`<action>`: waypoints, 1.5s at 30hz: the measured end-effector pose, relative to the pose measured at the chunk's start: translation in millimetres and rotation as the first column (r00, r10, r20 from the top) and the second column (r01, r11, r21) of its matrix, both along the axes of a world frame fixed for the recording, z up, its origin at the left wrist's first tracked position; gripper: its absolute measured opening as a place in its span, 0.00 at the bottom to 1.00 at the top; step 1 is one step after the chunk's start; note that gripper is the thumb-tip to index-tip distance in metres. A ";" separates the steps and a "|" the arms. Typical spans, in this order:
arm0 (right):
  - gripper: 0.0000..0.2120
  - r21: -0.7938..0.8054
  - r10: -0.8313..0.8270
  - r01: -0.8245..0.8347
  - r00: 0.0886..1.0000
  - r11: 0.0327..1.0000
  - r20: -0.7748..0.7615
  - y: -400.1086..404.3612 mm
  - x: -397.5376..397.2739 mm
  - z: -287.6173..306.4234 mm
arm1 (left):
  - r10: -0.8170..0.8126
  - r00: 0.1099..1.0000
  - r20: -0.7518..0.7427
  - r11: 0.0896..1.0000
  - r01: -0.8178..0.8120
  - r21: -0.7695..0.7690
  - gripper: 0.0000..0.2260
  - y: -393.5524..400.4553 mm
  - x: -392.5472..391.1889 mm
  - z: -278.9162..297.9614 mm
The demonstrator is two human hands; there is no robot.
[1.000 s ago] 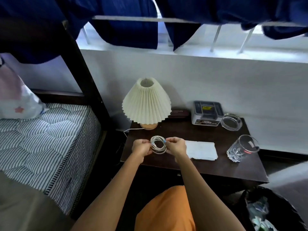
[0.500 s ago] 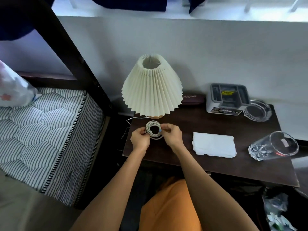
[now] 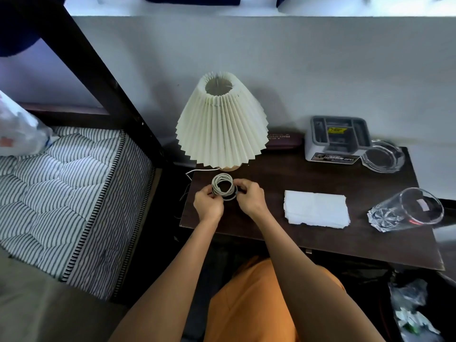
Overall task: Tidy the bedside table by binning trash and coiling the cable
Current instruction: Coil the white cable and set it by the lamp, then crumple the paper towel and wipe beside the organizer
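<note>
Both hands on the cable (image 3: 222,185), over the bedside table's (image 3: 320,233) left part, just in front of the lamp (image 3: 221,122). Cable is off-white/grey, thin, wound into a tight round coil of several loops, open centre, stood roughly on edge and tilted. A darker band or end piece sits at its lower right side; can't tell which.

Left hand (image 3: 208,206) pinches the coil's lower left with curled fingers. Right hand (image 3: 250,196) pinches the right side, fingers curled round that dark bit.

Thin white lead (image 3: 197,171) runs off the table's left edge from the lamp base; can't tell whether it joins the coil.

Rest of table:
- folded white napkin (image 3: 316,209) mid-table, near the front edge
- clear tumbler (image 3: 407,209) lying on its side at the right edge
- glass ashtray (image 3: 383,156) at the back right corner
- grey compartment box (image 3: 337,139) just left of the ashtray, touching it
- dark slim case (image 3: 283,140) along the back edge behind the lamp

Bin bag with crumpled trash (image 3: 412,309) on the floor below the front right corner. Striped mattress (image 3: 69,193) left of the table.
</note>
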State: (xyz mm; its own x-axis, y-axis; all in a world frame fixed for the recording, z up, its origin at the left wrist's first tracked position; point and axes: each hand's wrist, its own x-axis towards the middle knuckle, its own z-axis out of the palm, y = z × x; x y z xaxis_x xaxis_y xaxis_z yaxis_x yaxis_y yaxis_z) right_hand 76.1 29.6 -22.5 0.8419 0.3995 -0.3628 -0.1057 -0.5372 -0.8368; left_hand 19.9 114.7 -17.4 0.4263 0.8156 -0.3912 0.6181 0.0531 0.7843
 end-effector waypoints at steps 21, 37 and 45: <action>0.19 -0.144 -0.401 0.421 0.904 0.895 0.151 -146.9 -13.4 38.8 | -0.316 0.948 0.046 0.943 0.319 -0.092 0.16 -114.1 0.4 28.0; 0.20 -0.445 -0.216 0.262 0.965 0.856 0.152 -193.3 -15.5 3.2 | -0.256 0.967 -0.002 0.947 0.250 -0.204 0.10 -164.1 30.7 5.4; 0.19 -0.422 -0.299 0.416 0.900 0.805 0.318 -188.3 -26.3 4.9 | -0.077 0.995 -0.065 0.943 0.052 -0.329 0.15 -160.1 32.0 -3.2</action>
